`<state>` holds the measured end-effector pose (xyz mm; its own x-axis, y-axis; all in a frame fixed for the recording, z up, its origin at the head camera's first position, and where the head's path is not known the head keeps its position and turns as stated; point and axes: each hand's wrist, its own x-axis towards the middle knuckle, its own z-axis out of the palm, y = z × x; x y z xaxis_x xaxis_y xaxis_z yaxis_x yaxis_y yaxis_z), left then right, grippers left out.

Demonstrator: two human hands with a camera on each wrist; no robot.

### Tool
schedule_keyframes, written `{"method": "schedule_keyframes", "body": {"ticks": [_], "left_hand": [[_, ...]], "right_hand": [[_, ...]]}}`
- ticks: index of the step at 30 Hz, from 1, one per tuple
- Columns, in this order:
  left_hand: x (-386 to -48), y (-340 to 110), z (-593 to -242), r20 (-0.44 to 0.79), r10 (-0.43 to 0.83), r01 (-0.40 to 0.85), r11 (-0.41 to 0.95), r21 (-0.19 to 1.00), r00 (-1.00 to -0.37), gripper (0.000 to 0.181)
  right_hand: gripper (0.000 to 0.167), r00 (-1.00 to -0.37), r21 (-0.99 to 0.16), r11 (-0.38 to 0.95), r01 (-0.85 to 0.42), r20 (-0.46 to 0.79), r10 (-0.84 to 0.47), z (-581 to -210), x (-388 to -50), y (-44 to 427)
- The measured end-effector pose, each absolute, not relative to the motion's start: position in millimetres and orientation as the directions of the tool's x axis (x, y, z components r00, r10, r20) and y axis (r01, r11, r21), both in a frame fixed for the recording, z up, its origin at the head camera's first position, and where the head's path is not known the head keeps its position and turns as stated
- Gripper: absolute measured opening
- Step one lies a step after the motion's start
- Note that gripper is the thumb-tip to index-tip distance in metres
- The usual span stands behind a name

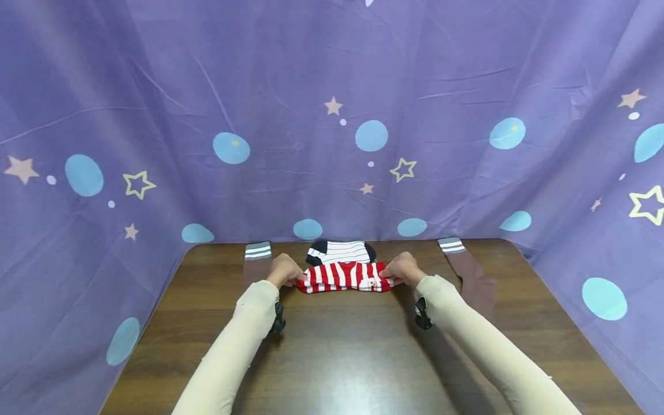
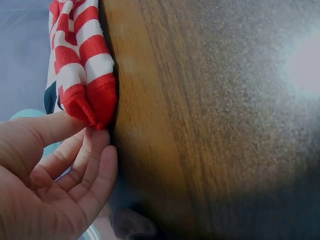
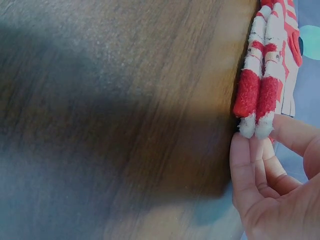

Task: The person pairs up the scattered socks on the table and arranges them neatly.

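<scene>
Reaching straight-armed over the wooden tabletop, we pinch the red-and-white striped socks at both ends, left hand and right hand equally near; their long axis runs parallel to the far edge, near its middle, the black-and-white sock just beyond.

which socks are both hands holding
The red-and-white striped socks, pinched by left hand and right hand; the brown socks and dark-ended white socks aren't held.

Central socks before rear sock, between left sock and right sock on the table.
</scene>
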<state>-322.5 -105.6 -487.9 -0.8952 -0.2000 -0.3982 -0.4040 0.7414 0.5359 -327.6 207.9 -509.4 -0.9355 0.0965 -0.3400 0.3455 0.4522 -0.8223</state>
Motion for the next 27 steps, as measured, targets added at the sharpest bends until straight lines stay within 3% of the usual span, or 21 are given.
{"method": "schedule_keyframes", "body": {"ticks": [17, 27], "left_hand": [[-327, -106, -491, -0.408, -0.19, -0.415, 0.699, 0.582, -0.893, 0.025], [-320, -109, -489, -0.404, -0.166, -0.404, 0.667, 0.626, -0.9, 0.02]], "right_hand": [[0.03, -0.905, -0.772, 0.477, 0.42, -0.394, 0.16, -513, -336, 207], [0.031, -0.895, -0.743, 0.517, 0.424, -0.43, 0.116, -510, -344, 209]]}}
